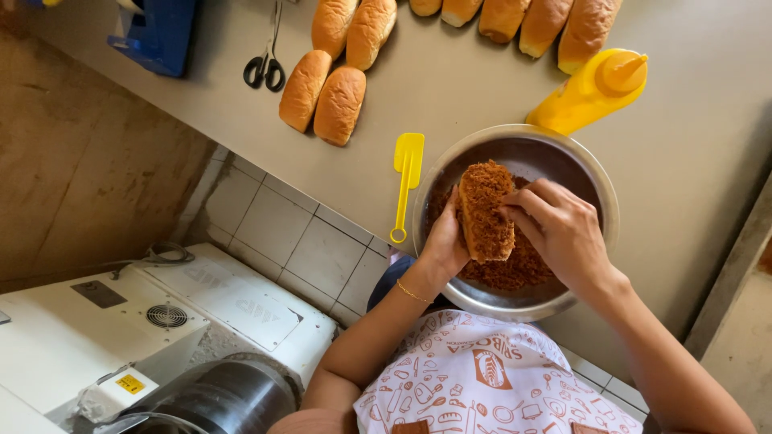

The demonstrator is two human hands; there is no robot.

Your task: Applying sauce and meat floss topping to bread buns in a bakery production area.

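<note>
The left hand [445, 241] cups one bread roll [485, 210] from its side, its grip clamped on the roll over the metal bowl [597, 186] at the near edge of the desk [450, 88]; the right hand [563, 233] touches the roll's other side, fingers [527, 201] drawn together against the crumb coating, though whether they pinch loose crumbs cannot be told; the roll's visible face is already covered in brown shredded topping [515, 269], more of which lies in the bowl beneath it, so the coating of this one looks nearly complete; the plain rolls [322, 95] toward the far edge show no coating at all, and a second row of rolls [531, 20] at the far edge is likewise bare, so most of the batch appears untouched; a yellow squeeze bottle [591, 90] lies just beside the bowl's far rim; a yellow spatula [404, 181] lies beside the bowl, and black scissors [265, 63] rest near the far left corner.
</note>
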